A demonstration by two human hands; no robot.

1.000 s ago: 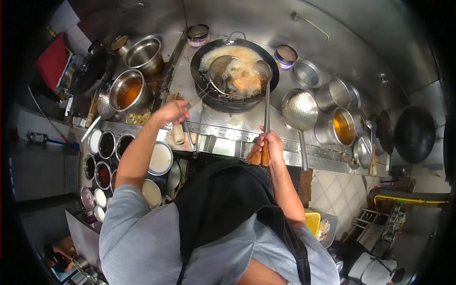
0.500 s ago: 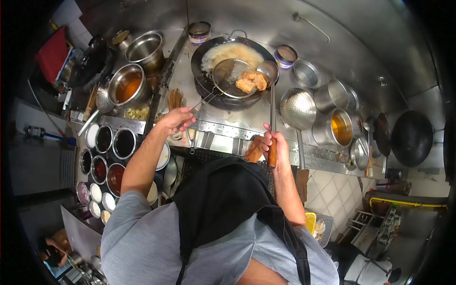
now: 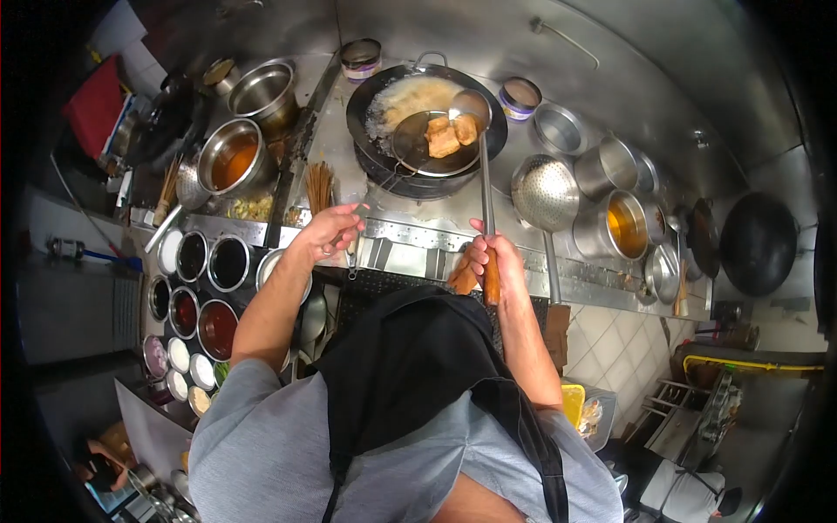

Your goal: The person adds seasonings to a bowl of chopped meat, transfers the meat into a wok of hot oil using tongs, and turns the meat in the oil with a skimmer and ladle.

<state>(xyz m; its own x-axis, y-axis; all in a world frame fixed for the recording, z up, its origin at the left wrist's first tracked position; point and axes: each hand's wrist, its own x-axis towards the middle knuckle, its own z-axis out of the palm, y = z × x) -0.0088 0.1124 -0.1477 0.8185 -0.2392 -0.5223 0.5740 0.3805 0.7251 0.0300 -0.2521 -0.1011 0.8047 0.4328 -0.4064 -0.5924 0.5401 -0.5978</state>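
Over the foaming oil of a black wok (image 3: 362, 113), a round mesh strainer (image 3: 408, 144) holds several golden fried pieces (image 3: 445, 138). My left hand (image 3: 333, 230) pinches the strainer's handle (image 3: 375, 194) near its end. The fingers of my right hand (image 3: 495, 261) are wrapped round the wooden grip of a long ladle (image 3: 487, 179). The ladle's bowl (image 3: 469, 105) rests beside the fried pieces, at the strainer's right edge. Between my left hand and the wok's left side stands a bamboo brush (image 3: 319, 185).
A perforated skimmer (image 3: 545, 192) lies right of the wok, near metal pots (image 3: 602, 231). Left are a pot of brown liquid (image 3: 228, 157) and several sauce containers (image 3: 228, 264). Two cans (image 3: 520, 96) flank the wok. A co-worker (image 3: 684, 488) is at the lower right.
The strainer has come up from the bubbling oil with the fried pieces in it. The ladle has shifted left over the strainer's edge since half a second ago.
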